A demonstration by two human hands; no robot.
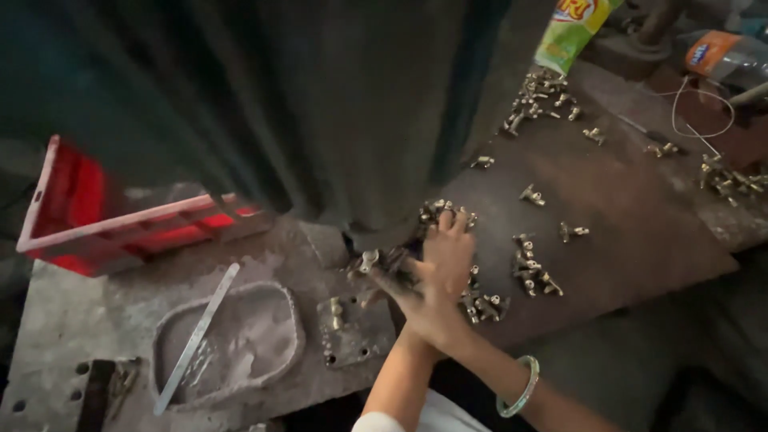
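Both hands overlapped on the desk (608, 208): the right hand (448, 256) lay spread over a heap of small brass fittings (480, 302); the left hand (416, 300) pinched one fitting (369, 259). Sorting seemed underway; separating single pieces calls for careful fingertips.

The left hand (404, 284) lies mostly under the right hand (444, 272), its fingers hidden, so its grip cannot be told; the brass fittings (480, 304) beneath both hands are partly covered; above the hands, a green packet (572, 32) and a bottle (724, 56) are cut off at the edge; the whole view is blurred.
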